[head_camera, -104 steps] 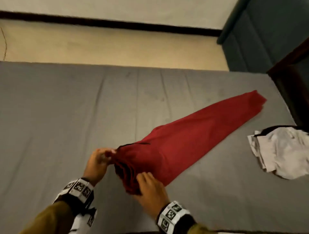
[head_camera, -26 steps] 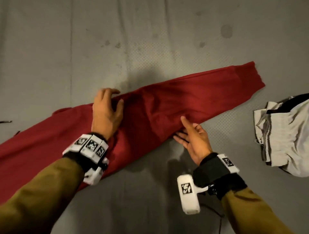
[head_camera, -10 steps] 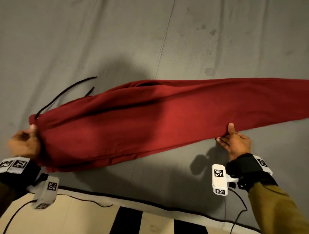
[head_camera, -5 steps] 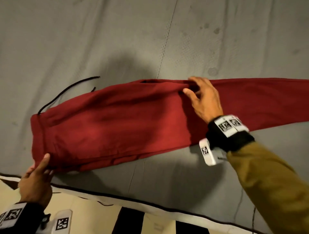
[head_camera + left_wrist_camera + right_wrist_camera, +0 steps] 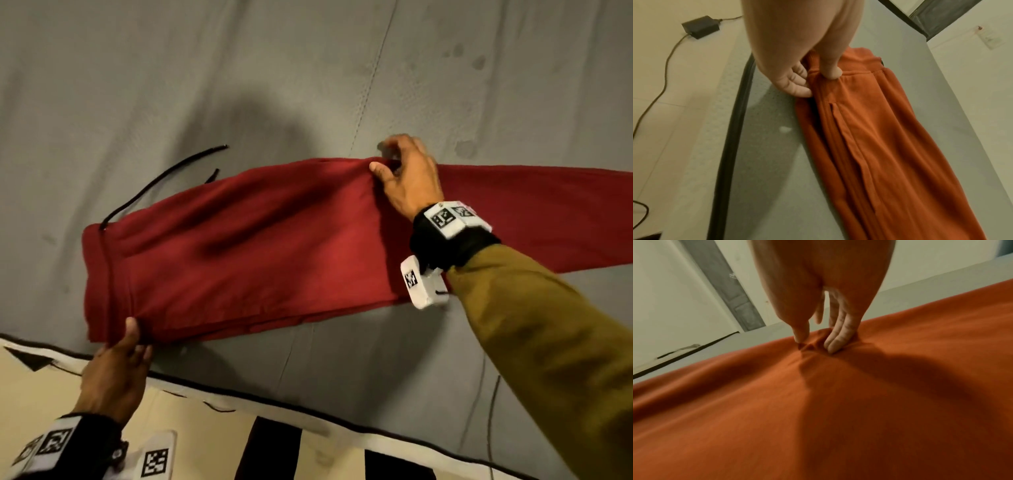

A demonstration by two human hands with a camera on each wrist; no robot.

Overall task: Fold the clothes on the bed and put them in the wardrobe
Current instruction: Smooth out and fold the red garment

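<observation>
Red sweatpants (image 5: 260,246) lie folded lengthwise across the grey bed (image 5: 171,85), waistband at the left, legs running off the right edge of the head view. My left hand (image 5: 126,339) pinches the near waistband corner, thumb on top, fingers beneath; the left wrist view shows the thumb (image 5: 830,71) pressing the sweatpants (image 5: 879,146). My right hand (image 5: 397,171) reaches over the far edge at mid-length and pinches a pucker of cloth. In the right wrist view the thumb (image 5: 801,335) and fingers gather the red fabric (image 5: 818,402).
A black drawstring (image 5: 161,181) trails from the waistband onto the sheet. The bed's near edge with dark piping (image 5: 274,401) runs just below the pants; beyond it is pale floor (image 5: 674,81) with a black power adapter (image 5: 701,26) and cable.
My right hand slid from the middle of the pants up to their far edge and pinched the cloth. My left hand closed its thumb and fingers on the near waistband corner.
</observation>
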